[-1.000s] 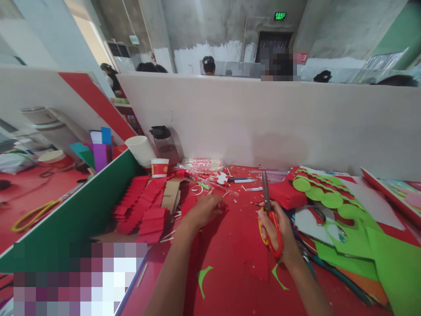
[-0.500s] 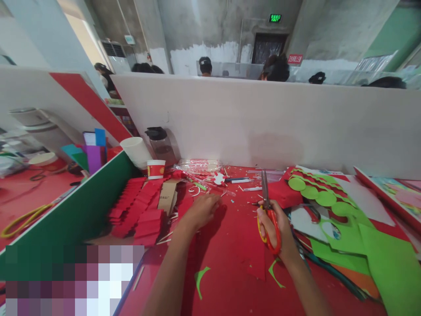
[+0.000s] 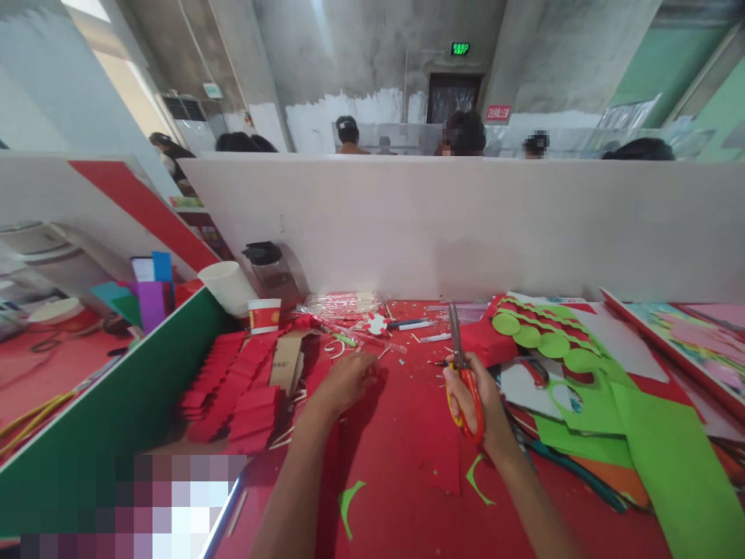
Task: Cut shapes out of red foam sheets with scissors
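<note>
My right hand (image 3: 474,400) holds a pair of scissors (image 3: 466,388) with red and yellow handles. The blades point up and away from me and look closed. Under that hand a red paper strip (image 3: 445,462) lies on the red tabletop. My left hand (image 3: 349,380) rests low over the table, fingers bent downward and slightly apart, with nothing visible in them. Close to its wrist is more red paper (image 3: 317,373). Two curved green paper offcuts, a left one (image 3: 351,505) and a right one (image 3: 477,481), lie nearer to me.
Pleated red paper (image 3: 233,380) and a cardboard piece (image 3: 288,361) lie left, beside a green divider (image 3: 145,380). A paper cup (image 3: 265,317) and a bottle (image 3: 271,272) stand behind. Green paper sheets (image 3: 669,450) and a red-handled cutter (image 3: 536,374) are at right. A white partition (image 3: 378,225) closes the back.
The whole view has shifted slightly, so the table appears lower and further left. Both hands keep nearly the same places, and the scissors stay in my right hand.
</note>
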The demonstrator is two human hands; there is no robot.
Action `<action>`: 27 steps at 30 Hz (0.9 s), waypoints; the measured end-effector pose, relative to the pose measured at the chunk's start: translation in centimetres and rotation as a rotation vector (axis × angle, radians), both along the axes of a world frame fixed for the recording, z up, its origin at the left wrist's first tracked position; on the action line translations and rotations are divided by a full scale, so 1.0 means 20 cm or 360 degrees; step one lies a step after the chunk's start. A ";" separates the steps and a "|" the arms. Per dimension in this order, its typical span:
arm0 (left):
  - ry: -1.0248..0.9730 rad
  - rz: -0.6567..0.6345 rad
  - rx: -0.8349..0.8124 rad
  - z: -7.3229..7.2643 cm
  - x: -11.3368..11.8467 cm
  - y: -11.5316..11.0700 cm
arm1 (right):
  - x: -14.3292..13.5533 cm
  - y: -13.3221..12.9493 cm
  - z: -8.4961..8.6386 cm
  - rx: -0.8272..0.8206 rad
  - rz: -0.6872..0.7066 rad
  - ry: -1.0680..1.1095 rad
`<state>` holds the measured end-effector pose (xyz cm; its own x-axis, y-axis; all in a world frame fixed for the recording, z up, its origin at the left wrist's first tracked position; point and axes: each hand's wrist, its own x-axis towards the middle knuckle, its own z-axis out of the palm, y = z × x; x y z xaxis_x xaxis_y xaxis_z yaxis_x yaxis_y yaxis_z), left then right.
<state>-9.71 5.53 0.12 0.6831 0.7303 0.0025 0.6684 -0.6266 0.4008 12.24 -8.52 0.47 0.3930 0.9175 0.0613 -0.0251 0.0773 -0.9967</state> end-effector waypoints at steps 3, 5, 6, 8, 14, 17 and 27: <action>-0.0037 0.0016 -0.0004 -0.02 0.00 0.00 | 0.00 -0.01 0.02 0.0006 0.0028 0.0006; -0.0063 0.0036 -0.0001 -0.02 0.00 0.00 | 0.00 -0.02 0.05 0.0004 0.0019 0.0002; -0.0076 0.0043 0.0000 -0.02 0.00 0.00 | 0.00 -0.02 0.06 0.0004 0.0013 -0.0004; -0.0132 0.0044 0.0008 -0.01 0.00 0.00 | 0.00 -0.03 0.08 0.0003 0.0000 -0.0030; -0.0464 0.0300 0.0193 0.07 -0.06 0.03 | 0.06 -0.04 0.08 -0.0046 0.0133 -0.0376; -0.0450 0.0399 0.0274 0.13 -0.09 0.02 | 0.09 -0.05 0.10 -0.0081 0.0160 -0.0704; -0.0098 -0.0186 -0.0127 0.15 0.17 -0.20 | 0.15 -0.09 0.18 0.0021 -0.0078 -0.0920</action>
<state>-6.37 1.59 3.11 0.7640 0.6451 -0.0077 0.5652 -0.6635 0.4903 15.23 -10.30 4.12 0.3344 0.8967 0.2899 0.5272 0.0770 -0.8462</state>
